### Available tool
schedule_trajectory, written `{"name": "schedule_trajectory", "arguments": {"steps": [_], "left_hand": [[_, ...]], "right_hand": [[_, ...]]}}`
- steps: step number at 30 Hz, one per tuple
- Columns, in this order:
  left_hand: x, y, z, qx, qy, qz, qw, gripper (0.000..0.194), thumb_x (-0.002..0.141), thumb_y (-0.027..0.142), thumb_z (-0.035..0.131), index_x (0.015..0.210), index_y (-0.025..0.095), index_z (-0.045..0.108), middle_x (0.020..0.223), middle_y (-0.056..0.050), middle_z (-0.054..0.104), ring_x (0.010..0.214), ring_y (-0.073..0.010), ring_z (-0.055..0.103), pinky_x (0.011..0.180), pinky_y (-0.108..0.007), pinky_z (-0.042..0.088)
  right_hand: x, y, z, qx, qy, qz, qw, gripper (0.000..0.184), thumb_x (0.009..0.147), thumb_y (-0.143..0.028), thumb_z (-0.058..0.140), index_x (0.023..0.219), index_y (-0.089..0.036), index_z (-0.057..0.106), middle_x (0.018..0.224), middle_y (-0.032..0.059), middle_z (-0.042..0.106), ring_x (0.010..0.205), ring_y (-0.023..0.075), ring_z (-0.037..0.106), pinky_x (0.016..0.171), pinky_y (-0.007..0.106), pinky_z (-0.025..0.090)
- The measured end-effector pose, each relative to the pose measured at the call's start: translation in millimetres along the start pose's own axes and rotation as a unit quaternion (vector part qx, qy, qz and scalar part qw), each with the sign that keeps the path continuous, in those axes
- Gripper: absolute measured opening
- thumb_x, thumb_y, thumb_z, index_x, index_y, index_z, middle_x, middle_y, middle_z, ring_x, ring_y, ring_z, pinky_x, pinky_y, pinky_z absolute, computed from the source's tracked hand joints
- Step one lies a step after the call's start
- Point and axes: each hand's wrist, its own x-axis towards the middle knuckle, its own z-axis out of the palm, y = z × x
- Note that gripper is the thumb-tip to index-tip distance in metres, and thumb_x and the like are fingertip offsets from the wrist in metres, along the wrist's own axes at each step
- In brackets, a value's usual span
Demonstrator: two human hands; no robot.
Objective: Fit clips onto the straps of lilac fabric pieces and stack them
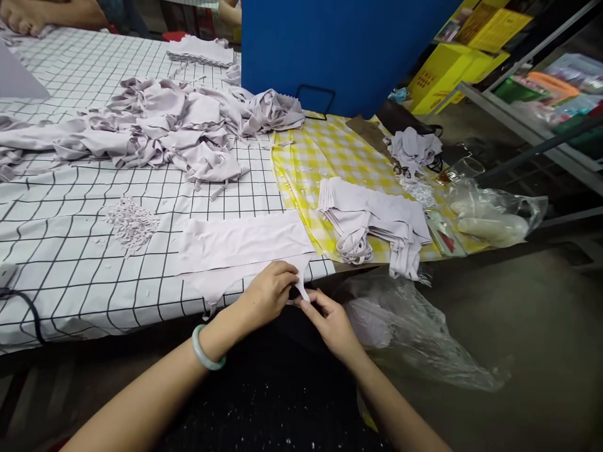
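Note:
A pale lilac strappy garment [245, 242], like a camisole, lies flat at the table's front edge, its straps toward me. My left hand [268, 292] is closed at its right strap, fingers bent together over the fabric. The fingertips of my right hand [332, 323] pinch the end of that same strap, just beyond the table edge. The other strap [211, 307] hangs over the edge, left of my left wrist. Whether anything small is between my fingers is hidden. To the right lies a stack of similar garments [372, 210] with straps bunched at the front.
Small fabric snippets [132, 223] are piled on the white checked cloth [94, 276]. Crumpled lilac fabric [164, 125] spreads behind. A blue panel [330, 50] stands at the back. Clear plastic bags [494, 213] lie right. Another person's hand [23, 17] rests far left.

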Motion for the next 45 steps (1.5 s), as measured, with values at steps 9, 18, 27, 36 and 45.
{"name": "schedule_trajectory", "arguments": {"steps": [9, 18, 27, 36, 45], "left_hand": [[-8.7, 9.2, 18.5, 0.051, 0.042, -0.043, 0.997, 0.021, 0.088, 0.016, 0.064, 0.109, 0.019, 0.067, 0.113, -0.011, 0.064, 0.105, -0.0261, 0.062, 0.088, -0.046, 0.058], [-9.2, 7.5, 26.3, 0.077, 0.099, -0.032, 0.992, 0.017, 0.094, 0.018, 0.058, 0.099, 0.022, 0.074, 0.106, -0.010, 0.068, 0.099, -0.0242, 0.066, 0.081, -0.041, 0.059], [-12.7, 5.8, 30.5, 0.080, 0.110, -0.039, 0.990, 0.019, 0.093, 0.015, 0.055, 0.095, 0.021, 0.073, 0.106, -0.010, 0.069, 0.099, -0.0240, 0.067, 0.082, -0.040, 0.060], [11.7, 30.1, -20.9, -0.164, 0.225, -0.157, 0.948, 0.023, 0.091, 0.023, 0.059, 0.113, 0.020, 0.060, 0.105, -0.008, 0.067, 0.088, -0.0163, 0.066, 0.075, -0.030, 0.059], [6.8, 33.2, -39.7, -0.197, 0.141, -0.223, 0.944, 0.009, 0.083, 0.023, 0.060, 0.078, 0.016, 0.064, 0.074, -0.002, 0.063, 0.065, -0.0116, 0.055, 0.060, -0.024, 0.045]], "right_hand": [[-59.3, -51.8, -66.6, -0.001, -0.103, 0.039, 0.994, 0.021, 0.094, -0.039, 0.058, 0.104, -0.026, 0.070, 0.072, 0.0007, 0.070, 0.071, 0.0176, 0.067, 0.071, 0.031, 0.054], [-15.8, -97.9, -101.4, 0.080, -0.089, -0.056, 0.991, 0.025, 0.088, -0.038, 0.067, 0.109, -0.028, 0.076, 0.103, 0.0059, 0.078, 0.098, 0.0246, 0.073, 0.090, 0.043, 0.058], [65.0, -118.4, -64.8, 0.213, 0.069, -0.114, 0.968, 0.029, 0.074, -0.049, 0.080, 0.087, -0.023, 0.077, 0.085, 0.0021, 0.071, 0.082, 0.0173, 0.068, 0.082, 0.036, 0.057], [52.4, -114.7, -33.0, 0.121, 0.004, -0.067, 0.990, 0.034, 0.090, -0.049, 0.062, 0.097, -0.017, 0.071, 0.055, -0.0072, 0.041, 0.046, 0.0062, 0.034, 0.043, 0.020, 0.028], [27.1, -94.4, -3.5, -0.048, -0.049, -0.067, 0.995, 0.033, 0.096, -0.041, 0.051, 0.073, -0.019, 0.059, 0.066, -0.0020, 0.053, 0.064, 0.0122, 0.048, 0.060, 0.024, 0.037]]}}
